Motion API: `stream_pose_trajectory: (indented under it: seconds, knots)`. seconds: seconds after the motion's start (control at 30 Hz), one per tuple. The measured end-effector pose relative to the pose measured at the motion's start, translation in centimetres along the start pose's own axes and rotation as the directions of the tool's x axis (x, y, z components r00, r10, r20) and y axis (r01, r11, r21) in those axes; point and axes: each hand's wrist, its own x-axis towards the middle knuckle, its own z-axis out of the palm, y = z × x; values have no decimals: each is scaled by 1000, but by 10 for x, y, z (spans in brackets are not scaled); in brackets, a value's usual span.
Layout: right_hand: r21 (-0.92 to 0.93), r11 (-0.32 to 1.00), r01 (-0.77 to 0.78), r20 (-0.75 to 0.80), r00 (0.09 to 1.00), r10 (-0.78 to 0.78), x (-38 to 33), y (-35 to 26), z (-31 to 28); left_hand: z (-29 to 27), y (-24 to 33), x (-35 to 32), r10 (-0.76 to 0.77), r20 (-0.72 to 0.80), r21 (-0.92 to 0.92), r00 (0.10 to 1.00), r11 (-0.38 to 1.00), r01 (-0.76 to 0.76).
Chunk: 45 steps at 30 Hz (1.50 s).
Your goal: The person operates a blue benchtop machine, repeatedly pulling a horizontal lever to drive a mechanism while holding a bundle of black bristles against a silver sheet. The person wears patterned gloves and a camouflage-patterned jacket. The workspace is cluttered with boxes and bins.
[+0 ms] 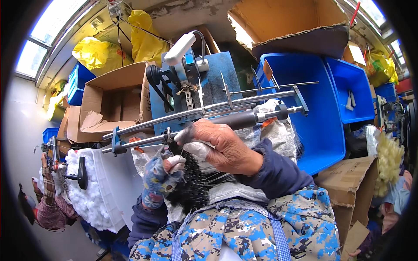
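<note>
My left hand (159, 179), in a patterned blue glove with white-covered fingertips, is closed in a pinch just below the metal rods. Thin wire-like strands run by its fingers, but what it grips is not clear. A dark grey fluffy tuft (186, 135) is pinched in my right hand (224, 148), whose thumb wears a white cover. Right above the hands runs a steel rod (148, 140) with a small clamp (167, 135) and a dark roller (241, 120). Under them, a black bundle with many thin pale wires (189, 185) rests against my lap.
Beyond the rods stands a blue machine plate (226, 71) with a belt pulley (155, 75). Blue bins (333, 117) are at right, an open cardboard box (115, 82) at left. A white tray (114, 182) bears white fluffy pieces. Another person (54, 209) works at far left.
</note>
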Motion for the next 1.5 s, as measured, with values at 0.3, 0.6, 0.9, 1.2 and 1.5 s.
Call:
stream_pose_trajectory:
  seconds: [0.3, 0.6, 0.9, 1.2, 1.5]
  knots:
    - [228, 973, -43, -298, 948, 112, 12, -17, -76, -11, -56, -41, -268, 29, 358, 963, 902, 241]
    - [-938, 277, -210, -153, 965, 213, 63, 104, -64, 14, -107, -65, -266, 124, 572, 956, 806, 150]
    - [-964, 197, -179, -139, 970, 199, 58, 111, -56, 4, -88, -68, -66, 36, 532, 997, 846, 37]
    - [-963, 208, -173, -138, 976, 170, 56, 112, -55, -12, -51, -60, -236, -122, 282, 964, 923, 262]
    - [-949, 262, -176, -135, 977, 167, 57, 117, -56, 2, -40, -52, -224, -86, 215, 971, 947, 237]
